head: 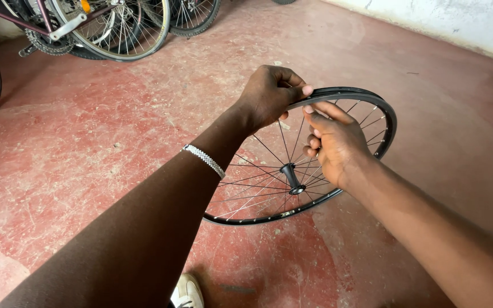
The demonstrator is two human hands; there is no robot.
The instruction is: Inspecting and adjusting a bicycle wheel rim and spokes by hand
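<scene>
At frame centre, left hand [269, 94] and right hand [332, 142] pinch the black wheel rim [386, 114]; best kept steady, fingers clear of spokes [258, 191].

A worn red concrete floor [87, 148] carries parked bicycles [104, 25] at its far edge and a white shoe [188, 292].

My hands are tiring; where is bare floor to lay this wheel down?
Red floor lies bare left of the wheel, between it and the parked bicycles, and right toward the white wall. The top-left corner is crowded.
</scene>
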